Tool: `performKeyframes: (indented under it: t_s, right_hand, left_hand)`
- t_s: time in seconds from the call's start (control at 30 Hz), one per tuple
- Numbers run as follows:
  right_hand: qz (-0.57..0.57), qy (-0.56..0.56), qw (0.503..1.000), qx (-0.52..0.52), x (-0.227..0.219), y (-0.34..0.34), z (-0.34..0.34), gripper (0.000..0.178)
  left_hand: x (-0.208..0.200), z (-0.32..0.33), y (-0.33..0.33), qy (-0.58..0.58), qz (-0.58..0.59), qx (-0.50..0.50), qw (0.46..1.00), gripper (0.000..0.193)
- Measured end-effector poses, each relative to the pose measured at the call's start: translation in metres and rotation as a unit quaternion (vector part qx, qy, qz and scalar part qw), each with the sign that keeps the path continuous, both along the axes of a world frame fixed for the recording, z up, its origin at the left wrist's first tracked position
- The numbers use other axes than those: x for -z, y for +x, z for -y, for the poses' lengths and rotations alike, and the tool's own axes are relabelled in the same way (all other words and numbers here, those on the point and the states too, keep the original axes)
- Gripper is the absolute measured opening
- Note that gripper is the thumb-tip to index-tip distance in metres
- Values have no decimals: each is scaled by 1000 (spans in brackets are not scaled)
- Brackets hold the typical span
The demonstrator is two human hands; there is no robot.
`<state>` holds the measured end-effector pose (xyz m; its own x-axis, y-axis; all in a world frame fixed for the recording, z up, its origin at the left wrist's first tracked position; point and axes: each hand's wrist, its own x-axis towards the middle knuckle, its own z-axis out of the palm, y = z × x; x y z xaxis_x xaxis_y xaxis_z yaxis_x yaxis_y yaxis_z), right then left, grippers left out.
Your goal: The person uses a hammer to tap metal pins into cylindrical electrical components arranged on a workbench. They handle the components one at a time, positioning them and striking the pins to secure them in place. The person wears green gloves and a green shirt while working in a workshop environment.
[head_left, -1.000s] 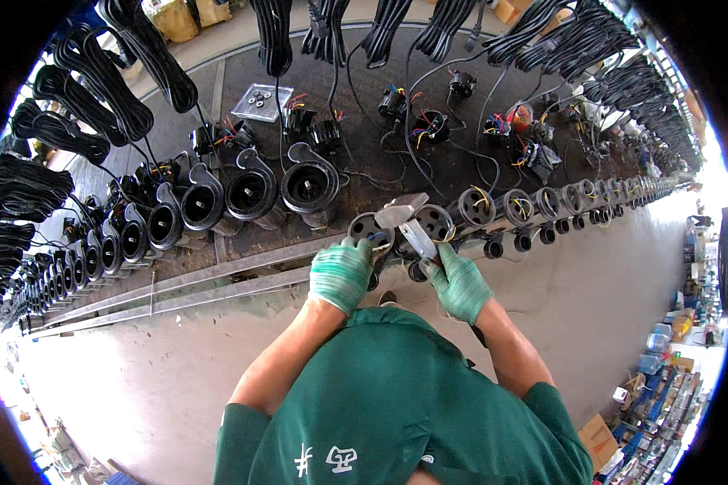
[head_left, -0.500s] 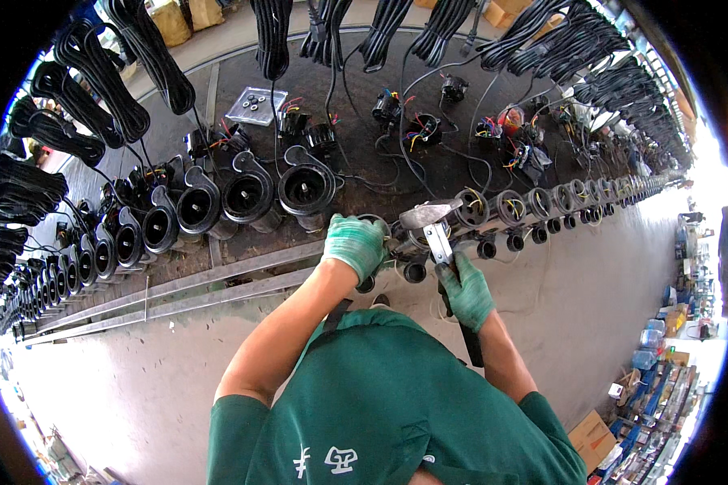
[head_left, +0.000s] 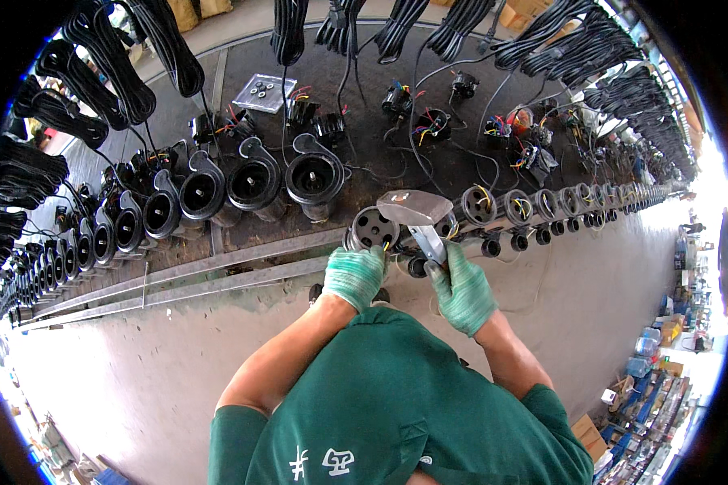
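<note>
A hammer (head_left: 415, 208) with a broad, wedge-like grey metal head is raised beside a round black housing, and my right hand (head_left: 466, 293), in a green glove, is closed around its handle. The housing (head_left: 374, 227) has several holes in its end face, and a yellow wire shows at its lower right edge. At the near side of that housing my left hand (head_left: 353, 276), gloved the same way, has its fingers closed against it; part of the grip is hidden from view. The hammer head overlaps the housing's right edge in the picture, without visible contact.
Black pump housings (head_left: 314, 177) with spouts line the bench edge leftward; wired round housings (head_left: 479, 205) run to the right. Coiled black cables (head_left: 288, 32) hang above. Small motors (head_left: 397, 99) and a clear tray (head_left: 264, 93) lie on the dark bench. Metal rails (head_left: 243, 260) run along its front.
The hammer head has swung left and up toward the camera. My left hand has shifted down from the housing's top, uncovering its holed end face.
</note>
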<state>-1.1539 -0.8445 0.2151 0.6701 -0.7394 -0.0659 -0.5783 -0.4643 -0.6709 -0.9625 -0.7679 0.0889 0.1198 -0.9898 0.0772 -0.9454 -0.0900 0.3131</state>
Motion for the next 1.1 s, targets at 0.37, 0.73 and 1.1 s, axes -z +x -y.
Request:
performKeyframes:
  t_s: [0.37,0.73,1.1]
  right_hand:
    - [-210,-4,976,-52,7,18,27,30]
    - [-236,-6,968,-86,51,20,43,31]
    - [-295,9,952,-85,41,19,32,33]
  left_hand:
    - [-9,-2,-5,47,20,-9,999,8]
    - [11,-3,-5,-6,15,-4,1000,20]
    - [5,-4,-6,-19,2,-4,1000,19]
